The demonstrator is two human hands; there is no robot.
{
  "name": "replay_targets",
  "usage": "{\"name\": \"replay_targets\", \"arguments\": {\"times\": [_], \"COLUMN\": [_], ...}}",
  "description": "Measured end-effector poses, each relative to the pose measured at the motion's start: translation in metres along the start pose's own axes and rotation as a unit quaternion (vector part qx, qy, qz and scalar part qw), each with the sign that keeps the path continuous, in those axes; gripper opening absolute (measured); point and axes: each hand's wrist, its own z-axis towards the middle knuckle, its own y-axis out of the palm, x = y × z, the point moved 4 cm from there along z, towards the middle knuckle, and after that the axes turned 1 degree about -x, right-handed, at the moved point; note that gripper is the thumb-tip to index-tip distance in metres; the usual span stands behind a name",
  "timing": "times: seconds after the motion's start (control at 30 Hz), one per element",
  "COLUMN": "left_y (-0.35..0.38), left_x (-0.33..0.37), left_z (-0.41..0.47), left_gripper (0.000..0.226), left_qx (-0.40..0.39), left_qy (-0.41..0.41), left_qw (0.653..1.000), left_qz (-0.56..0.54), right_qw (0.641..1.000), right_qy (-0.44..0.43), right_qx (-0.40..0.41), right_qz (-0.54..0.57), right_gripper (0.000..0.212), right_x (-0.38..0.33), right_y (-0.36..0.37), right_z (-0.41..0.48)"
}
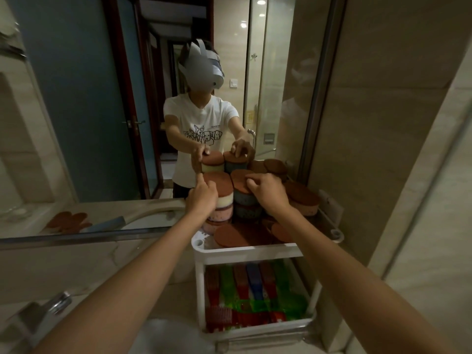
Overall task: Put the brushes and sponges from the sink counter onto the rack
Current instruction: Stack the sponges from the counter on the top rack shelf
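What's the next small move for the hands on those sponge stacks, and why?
Probably steady and square the two stacks, then let go. The left hand rests on the pale stack, the right hand on the blue stack; both stand tall on the rack top tier.

A white two-tier rack [245, 249] stands on the sink counter [76, 267] against the mirror. Its top shelf carries stacked sponges [219, 200] with brown scouring faces, some lying flat at the front. The lower shelf holds red, green and blue brushes [252, 290] side by side.
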Motion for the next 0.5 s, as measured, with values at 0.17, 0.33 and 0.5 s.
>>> {"name": "replay_targets", "arguments": {"times": [0.17,0.33,0.5], "left_y": [-0.008,-0.025,-0.028], "left_x": [0.003,0.026,0.036], "left_z": [-0.006,-0.029,-0.093], "left_gripper": [0.058,0.051,0.030], "left_qx": [-0.016,0.042,0.097], "left_qy": [-0.007,0.087,0.201], "left_qw": [1.000,0.995,0.974], "left_qz": [-0.001,0.034,0.027], "right_qw": [0.998,0.999,0.983], "right_qy": [-0.011,-0.002,-0.002], "right_qx": [-0.027,0.053,0.157], "right_qz": [-0.050,0.000,0.093], "right_gripper": [0.032,0.040,0.025], "right_x": [-0.008,-0.018,-0.029], "right_y": [-0.003,-0.015,-0.026], "right_z": [0.000,-0.030,-0.096]}}
